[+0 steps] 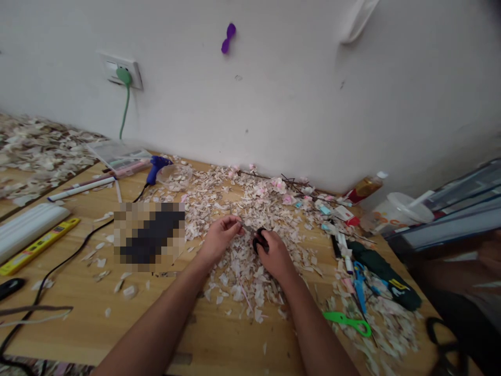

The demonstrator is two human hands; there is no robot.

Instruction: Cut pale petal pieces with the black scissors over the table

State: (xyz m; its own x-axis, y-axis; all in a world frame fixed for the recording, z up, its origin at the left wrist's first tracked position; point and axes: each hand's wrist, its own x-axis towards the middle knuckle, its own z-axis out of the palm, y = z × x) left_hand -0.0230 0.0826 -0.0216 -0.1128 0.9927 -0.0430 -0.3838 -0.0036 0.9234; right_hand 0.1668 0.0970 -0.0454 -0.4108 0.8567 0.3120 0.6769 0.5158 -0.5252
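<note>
My right hand [276, 257] is closed around the black handles of a pair of scissors [258, 242], whose blades point left toward my other hand. My left hand [224, 234] is closed in a pinch near the blade tips; whatever lies between its fingertips is too small to make out. Under and around both hands spreads a thick scatter of pale petal-like scraps [242, 279]. Behind them, pink and white blossoms on thin dark twigs [278, 185] lie along the wall.
To the left are a blue glue gun [157, 168], a clear bowl [174, 176], a yellow spirit level [41, 245] and a blurred-out dark object [151, 237]. On the right lie a green-handled tool [348, 321], a dark green pouch [385, 277], a bottle [365, 188] and a white tub [401, 211].
</note>
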